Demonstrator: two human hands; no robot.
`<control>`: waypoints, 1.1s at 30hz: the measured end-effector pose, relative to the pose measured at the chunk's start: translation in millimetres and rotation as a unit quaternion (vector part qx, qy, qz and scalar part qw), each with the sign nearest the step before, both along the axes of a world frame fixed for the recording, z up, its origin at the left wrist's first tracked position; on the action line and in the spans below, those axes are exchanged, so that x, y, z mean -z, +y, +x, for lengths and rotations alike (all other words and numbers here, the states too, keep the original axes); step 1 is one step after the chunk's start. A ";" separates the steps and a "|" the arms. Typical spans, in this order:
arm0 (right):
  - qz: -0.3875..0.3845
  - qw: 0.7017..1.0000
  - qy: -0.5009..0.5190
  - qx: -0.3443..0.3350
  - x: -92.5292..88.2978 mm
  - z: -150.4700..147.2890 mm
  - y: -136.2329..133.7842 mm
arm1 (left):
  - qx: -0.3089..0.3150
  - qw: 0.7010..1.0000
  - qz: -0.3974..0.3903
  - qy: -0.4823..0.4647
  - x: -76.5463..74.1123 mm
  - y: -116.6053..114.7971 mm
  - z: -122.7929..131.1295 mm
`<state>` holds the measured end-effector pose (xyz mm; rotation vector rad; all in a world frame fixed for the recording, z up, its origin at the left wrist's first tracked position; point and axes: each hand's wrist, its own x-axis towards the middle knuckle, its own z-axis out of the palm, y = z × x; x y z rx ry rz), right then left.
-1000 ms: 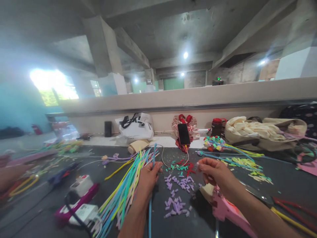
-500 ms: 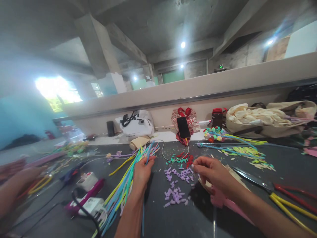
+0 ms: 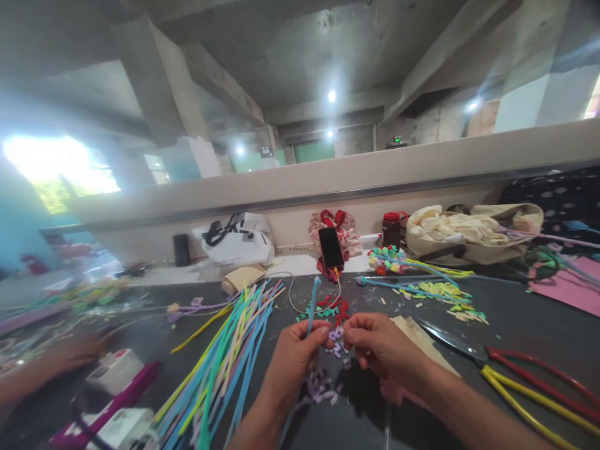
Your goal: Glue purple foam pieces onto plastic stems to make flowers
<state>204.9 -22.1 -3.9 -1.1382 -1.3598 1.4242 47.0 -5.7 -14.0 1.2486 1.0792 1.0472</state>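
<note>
Roughly at the middle of the worktop (image 3: 360,431), the left hand (image 3: 296,354) has its thumb and fingers closed on a blue stem (image 3: 312,305), whose curled tip rises above the fist, pointing at the far edge. Just beside it, the right hand (image 3: 382,347) pinches thumb against forefinger on what looks like a pale bit (image 3: 342,330), too small to make out well; its other fingers curl loosely, and the two hands stay apart. Purple bits (image 3: 319,386) lie under and between them, with red bits (image 3: 342,310) and green bits (image 3: 330,311) farther toward the far edge. Left of the hands, a fan of stems (image 3: 229,353) slants from the near edge to the far one. A pink tool (image 3: 392,392) lies partly hidden below the right forearm, and scissors (image 3: 462,347) stretch toward the near right corner. Yellow bits (image 3: 440,292) are strewn near the far edge, right of a phone (image 3: 330,245) propped against a patterned bag (image 3: 349,231). By the left edge are a power strip (image 3: 126,389) and a co-worker's blurred hand (image 3: 77,352), whose grip I cannot tell.
</note>
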 end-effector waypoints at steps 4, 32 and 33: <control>0.024 1.000 -0.014 0.009 6.8 -2.6 0.9 | 0.033 0.999 0.036 0.007 0.9 -4.4 5.2; 0.233 0.954 -0.171 0.083 6.8 -3.8 -6.9 | 0.040 0.991 -0.092 -0.091 -3.7 -11.8 13.0; 0.213 0.961 -0.157 0.078 7.5 -3.3 -5.0 | 0.034 0.991 -0.088 -0.092 -4.1 -11.8 13.2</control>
